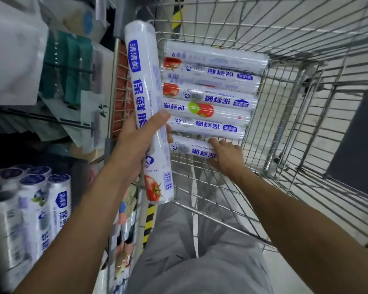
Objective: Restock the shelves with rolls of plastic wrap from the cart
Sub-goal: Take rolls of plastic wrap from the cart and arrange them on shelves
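Note:
My left hand [136, 143] grips a white roll of plastic wrap [144, 81] around its middle and holds it nearly upright above the cart's left edge. Inside the wire cart [295, 85] several more white rolls [210, 96] with blue lettering and tomato pictures lie side by side. My right hand [226, 155] reaches into the cart and curls its fingers around the right end of the nearest roll [189, 147], which lies on the cart floor.
On the lower left, a shelf holds upright rolls of plastic wrap [43, 198]. Hanging packets [68, 66] fill the racks on the upper left. The cart's wire walls rise on the right. My grey trousers [200, 251] show below.

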Action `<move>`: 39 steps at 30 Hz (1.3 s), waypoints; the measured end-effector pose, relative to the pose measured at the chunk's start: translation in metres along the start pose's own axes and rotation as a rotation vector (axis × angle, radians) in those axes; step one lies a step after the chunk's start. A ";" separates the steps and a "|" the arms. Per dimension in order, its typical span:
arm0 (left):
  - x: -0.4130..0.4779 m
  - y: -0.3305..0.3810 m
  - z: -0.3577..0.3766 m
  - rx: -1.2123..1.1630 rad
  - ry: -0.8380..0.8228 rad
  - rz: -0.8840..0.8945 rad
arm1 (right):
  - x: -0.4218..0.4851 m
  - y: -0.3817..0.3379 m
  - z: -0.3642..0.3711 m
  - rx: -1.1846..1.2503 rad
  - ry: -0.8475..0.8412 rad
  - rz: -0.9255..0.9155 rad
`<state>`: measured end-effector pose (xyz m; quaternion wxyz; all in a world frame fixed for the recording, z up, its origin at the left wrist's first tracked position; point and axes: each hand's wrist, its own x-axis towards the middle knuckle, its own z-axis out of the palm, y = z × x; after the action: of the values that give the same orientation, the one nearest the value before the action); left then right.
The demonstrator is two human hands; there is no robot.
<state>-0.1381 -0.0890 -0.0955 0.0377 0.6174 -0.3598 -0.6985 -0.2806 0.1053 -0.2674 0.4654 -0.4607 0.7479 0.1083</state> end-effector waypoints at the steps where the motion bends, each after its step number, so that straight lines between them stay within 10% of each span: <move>1: -0.005 0.002 -0.001 -0.006 -0.003 -0.001 | -0.006 -0.001 -0.009 0.013 -0.005 -0.014; 11: -0.077 0.029 -0.026 0.056 0.042 0.158 | -0.109 -0.008 -0.115 0.430 -0.067 -0.054; 23: -0.174 0.056 -0.034 -0.098 0.174 0.430 | -0.221 -0.083 -0.196 0.768 0.336 -0.271; 39: -0.314 -0.056 0.010 -0.395 0.654 0.561 | -0.295 -0.107 -0.234 0.838 0.035 -0.766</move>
<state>-0.0508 0.1131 0.1356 0.4531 0.6649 -0.3422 -0.4853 -0.2939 0.0816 0.1236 0.6022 -0.4767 0.5141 -0.3819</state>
